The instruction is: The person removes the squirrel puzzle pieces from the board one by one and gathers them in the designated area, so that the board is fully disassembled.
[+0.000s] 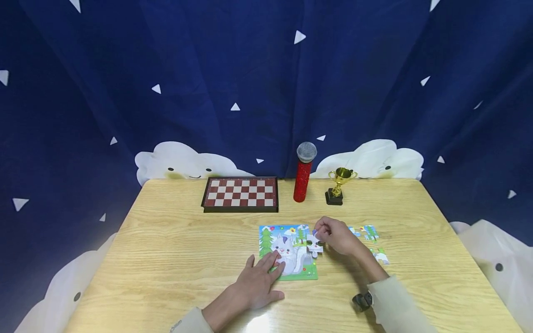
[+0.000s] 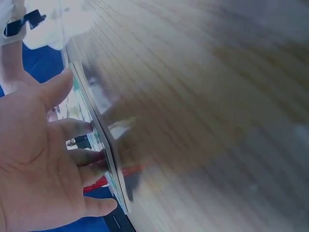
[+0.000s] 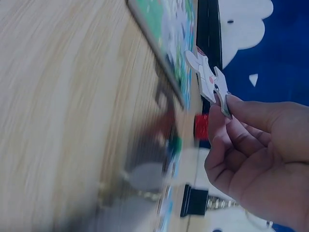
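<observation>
Wooden table [image 1: 175,240], rounded corners, visible grain. 1 flat chessboard [image 1: 240,194] at the back, red and white squares. 1 square puzzle [image 1: 287,252], glossy cardboard, lay flat mid-table. Your left hand [image 1: 260,284] rested fingers straight on its near-left corner. Your right hand [image 1: 337,236] pinched 1 white puzzle piece [image 1: 314,245] by its end, long axis running toward the puzzle's right edge, lifted off the table. 1 red glitter microphone [image 1: 304,173] stood upright. 1 gold trophy [image 1: 339,185]. About 3 loose pieces [image 1: 368,233] to your right.
</observation>
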`<state>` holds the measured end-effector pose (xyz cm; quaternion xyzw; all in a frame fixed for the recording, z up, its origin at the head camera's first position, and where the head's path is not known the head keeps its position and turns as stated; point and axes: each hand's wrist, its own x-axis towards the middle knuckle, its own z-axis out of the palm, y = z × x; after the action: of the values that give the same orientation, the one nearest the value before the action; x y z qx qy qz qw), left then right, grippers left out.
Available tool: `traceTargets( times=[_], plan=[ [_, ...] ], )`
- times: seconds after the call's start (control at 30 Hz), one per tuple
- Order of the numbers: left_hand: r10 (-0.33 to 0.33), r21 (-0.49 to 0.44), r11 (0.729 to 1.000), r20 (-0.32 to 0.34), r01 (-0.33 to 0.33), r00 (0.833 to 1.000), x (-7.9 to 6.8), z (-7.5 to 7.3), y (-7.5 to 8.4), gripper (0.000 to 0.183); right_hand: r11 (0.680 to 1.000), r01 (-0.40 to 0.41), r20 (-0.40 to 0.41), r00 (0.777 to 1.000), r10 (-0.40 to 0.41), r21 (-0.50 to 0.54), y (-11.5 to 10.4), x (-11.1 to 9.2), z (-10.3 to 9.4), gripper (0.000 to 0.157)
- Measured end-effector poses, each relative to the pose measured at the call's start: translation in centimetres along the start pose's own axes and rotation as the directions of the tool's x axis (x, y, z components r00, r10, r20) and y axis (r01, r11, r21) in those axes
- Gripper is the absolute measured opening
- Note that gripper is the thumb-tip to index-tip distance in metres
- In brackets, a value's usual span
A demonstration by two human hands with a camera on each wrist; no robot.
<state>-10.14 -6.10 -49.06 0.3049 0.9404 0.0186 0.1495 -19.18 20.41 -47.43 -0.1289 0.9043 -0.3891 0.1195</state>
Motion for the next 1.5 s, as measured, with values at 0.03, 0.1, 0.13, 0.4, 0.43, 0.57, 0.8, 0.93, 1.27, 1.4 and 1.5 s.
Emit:
traceTargets(
  times=[0.03,0.1,0.13,0.4,0.43,0.57,0.8,0.93,1.27,1.4,1.5],
  plan=[
    [0.000,0.000,1.000,0.000,0.000,1.000,0.0,0.0,0.0,0.072,1.000,-0.009,-0.003,1.000,0.009,-0.005,0.4,-0.2,-0.3,0.010],
    [-0.001,-0.003,1.000,0.000,0.001,1.000,0.0,0.0,0.0,0.072,1.000,-0.024,-0.011,1.000,0.024,-0.012,1.0,-0.7,-0.8,0.010],
    [-0.002,-0.002,1.000,0.001,0.002,1.000,0.0,0.0,0.0,0.072,0.999,-0.031,-0.015,0.999,0.031,-0.012,1.3,-0.9,-1.0,0.011],
    [0.000,-0.001,1.000,-0.002,0.000,1.000,-0.1,0.1,-0.1,0.073,0.997,-0.075,-0.034,0.997,0.075,0.001,3.5,-2.5,-2.8,0.013],
    [0.000,-0.003,1.000,-0.002,0.000,1.000,-0.1,0.1,-0.1,0.073,0.996,-0.084,-0.037,0.996,0.084,0.000,3.7,-2.7,-3.0,0.013],
    [0.001,-0.014,1.000,-0.001,-0.002,1.000,-0.2,0.0,-0.1,0.072,0.994,-0.108,-0.045,0.993,0.107,-0.015,4.6,-3.3,-3.7,0.013],
    [0.008,-0.016,1.000,-0.005,-0.008,1.000,-0.2,-0.2,-0.1,0.072,0.983,-0.182,-0.034,0.983,0.181,-0.035,5.4,-4.1,-4.2,0.013],
    [0.010,-0.018,1.000,-0.003,-0.011,1.000,-0.2,-0.2,-0.1,0.072,0.980,-0.191,-0.021,0.981,0.190,-0.051,5.6,-4.4,-4.3,0.012],
    [0.017,0.000,1.000,-0.013,-0.017,1.000,-0.1,0.0,-0.1,0.072,0.977,-0.182,-0.049,0.983,0.178,-0.113,5.9,-4.9,-4.1,0.009],
    [0.019,0.009,1.000,-0.012,-0.019,1.000,-0.1,0.1,-0.1,0.072,0.974,-0.200,-0.060,0.979,0.194,-0.107,6.1,-4.9,-4.2,0.011],
    [0.024,0.014,1.000,-0.016,-0.024,1.000,-0.1,0.1,-0.1,0.072,0.972,-0.212,-0.067,0.976,0.206,-0.101,6.2,-4.8,-4.2,0.013]
  ],
)
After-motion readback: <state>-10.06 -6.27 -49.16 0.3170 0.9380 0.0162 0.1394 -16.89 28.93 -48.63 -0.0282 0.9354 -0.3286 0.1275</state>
